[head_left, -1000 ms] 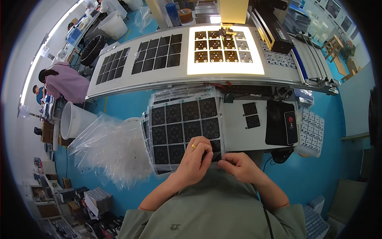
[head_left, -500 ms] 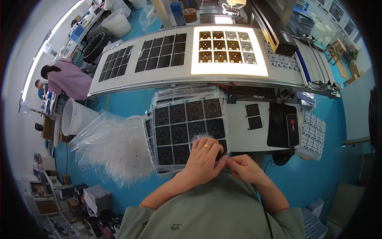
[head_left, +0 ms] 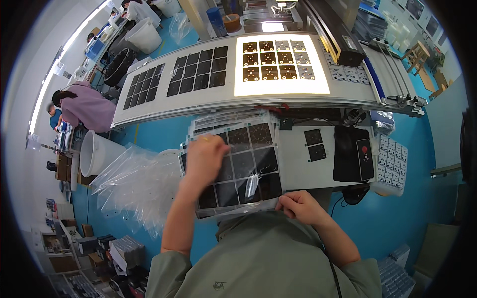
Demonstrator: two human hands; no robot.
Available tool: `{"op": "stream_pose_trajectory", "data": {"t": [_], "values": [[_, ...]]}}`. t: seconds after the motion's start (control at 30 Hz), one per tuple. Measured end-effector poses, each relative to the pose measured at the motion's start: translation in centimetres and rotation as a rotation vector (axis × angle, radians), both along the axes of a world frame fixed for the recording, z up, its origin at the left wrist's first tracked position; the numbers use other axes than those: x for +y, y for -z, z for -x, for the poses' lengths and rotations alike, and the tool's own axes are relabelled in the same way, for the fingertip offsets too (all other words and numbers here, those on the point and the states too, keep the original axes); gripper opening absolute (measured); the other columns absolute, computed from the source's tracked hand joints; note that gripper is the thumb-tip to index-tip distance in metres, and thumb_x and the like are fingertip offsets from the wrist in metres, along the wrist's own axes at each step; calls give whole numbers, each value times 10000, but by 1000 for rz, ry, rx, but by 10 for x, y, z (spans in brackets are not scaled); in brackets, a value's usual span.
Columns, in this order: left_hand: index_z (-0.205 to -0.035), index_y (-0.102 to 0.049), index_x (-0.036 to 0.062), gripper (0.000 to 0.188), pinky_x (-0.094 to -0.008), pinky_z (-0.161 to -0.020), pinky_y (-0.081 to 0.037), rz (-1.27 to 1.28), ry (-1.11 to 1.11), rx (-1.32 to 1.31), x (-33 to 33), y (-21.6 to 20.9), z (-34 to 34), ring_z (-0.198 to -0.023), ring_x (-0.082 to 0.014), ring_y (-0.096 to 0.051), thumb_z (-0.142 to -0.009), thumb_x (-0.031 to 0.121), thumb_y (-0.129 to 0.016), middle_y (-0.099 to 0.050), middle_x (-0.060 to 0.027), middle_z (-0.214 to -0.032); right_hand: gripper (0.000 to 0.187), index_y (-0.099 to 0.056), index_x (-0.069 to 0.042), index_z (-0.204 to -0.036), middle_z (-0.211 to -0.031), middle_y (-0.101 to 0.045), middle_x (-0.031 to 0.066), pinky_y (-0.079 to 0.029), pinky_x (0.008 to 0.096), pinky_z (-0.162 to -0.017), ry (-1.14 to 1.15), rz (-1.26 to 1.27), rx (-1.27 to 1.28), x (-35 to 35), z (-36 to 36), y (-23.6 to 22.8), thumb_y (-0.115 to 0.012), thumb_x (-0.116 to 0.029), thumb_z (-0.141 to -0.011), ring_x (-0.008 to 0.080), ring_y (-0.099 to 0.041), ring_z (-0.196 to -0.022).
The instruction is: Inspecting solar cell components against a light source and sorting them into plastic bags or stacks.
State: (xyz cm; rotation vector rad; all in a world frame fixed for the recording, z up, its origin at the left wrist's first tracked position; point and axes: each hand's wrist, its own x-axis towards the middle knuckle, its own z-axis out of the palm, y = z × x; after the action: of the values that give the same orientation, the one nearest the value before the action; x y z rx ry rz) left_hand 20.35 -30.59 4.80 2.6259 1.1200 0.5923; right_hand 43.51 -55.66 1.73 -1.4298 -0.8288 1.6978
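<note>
Resting flat on a clear-wrapped sheet of dark square panels, the left hand lies with its fingers spread loosely over the upper left part of the sheet, gripping nothing that can be seen. The right hand pinches the sheet's lower right corner, fingers closed narrow on the clear wrap. The sheet sits on top of a stack of similar sheets at the near edge of the white worktop, tilted slightly toward the person. Just right of it on the worktop lie two small dark squares and, further right, a black device with a red button (its details too small to tell). A heap of clear plastic bags sits off the worktop's left edge, beside a white bucket. Beyond the far edge runs a long conveyor carrying dark panels, with a lit panel on it.
</note>
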Motion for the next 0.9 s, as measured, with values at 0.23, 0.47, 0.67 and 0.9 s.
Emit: {"op": "stream_pose_trajectory", "data": {"t": [0.23,0.47,0.67,0.9], "values": [[-924,-665,3,213,-525,-810,-504,-160,-439,151,186,38,164,-942,-428,-659,-994,203,-657,-687,-226,-935,364,-738,14,-932,-633,-587,-12,-403,249,-565,12,1,63,-1,0,-1,-559,-259,-1095,64,-511,-579],[-1070,-691,6,241,-524,-885,-522,-582,-927,76,273,-92,317,-1016,-441,-674,-1023,230,-615,-718,-238,-1045,374,-758,36,-947,-633,-650,28,-414,239,-514,26,35,129,2,-1,-12,-586,-267,-1081,78,-539,-521],[-1053,-673,21,190,-478,-895,-533,-653,-794,-12,146,-246,275,-1022,-398,-690,-1038,201,-614,-736,-184,-1093,342,-760,52,-941,-628,-681,67,-433,243,-478,84,92,63,4,10,-28,-614,-231,-1066,99,-577,-491],[-960,-670,-15,125,-499,-1012,-494,-496,-262,417,47,-163,242,-1126,-391,-665,-889,82,-637,-725,-211,-1053,280,-753,37,-856,-568,-652,55,-406,234,-427,111,30,-114,8,18,-50,-655,-160,-1029,83,-563,-449]]}}
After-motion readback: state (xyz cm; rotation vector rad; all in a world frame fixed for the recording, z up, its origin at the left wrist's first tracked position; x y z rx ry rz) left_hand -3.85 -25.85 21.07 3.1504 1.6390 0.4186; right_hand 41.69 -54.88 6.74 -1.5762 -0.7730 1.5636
